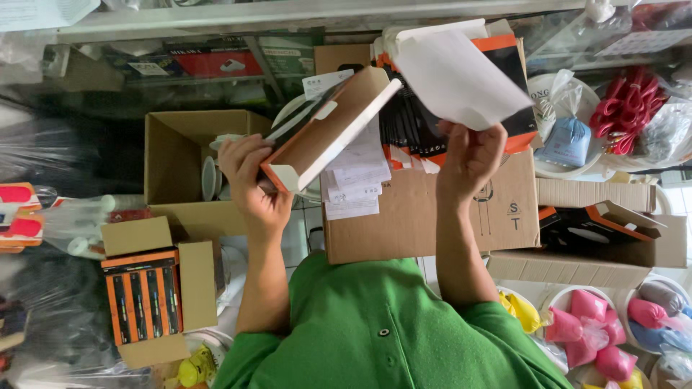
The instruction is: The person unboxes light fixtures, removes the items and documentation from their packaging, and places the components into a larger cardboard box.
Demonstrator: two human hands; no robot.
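The left hand (249, 180) is clamped on an open orange carton (328, 130) at 11 o'clock; the right hand (468, 155) pinches a white sheet (458, 79) at 1 o'clock. To do this well, I judge, steady the carton over the brown box (432, 209).

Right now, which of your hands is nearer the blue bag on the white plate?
Right. The right hand, holding a white sheet, is beside the blue bag; the left hand, gripping an orange box, is farther off.
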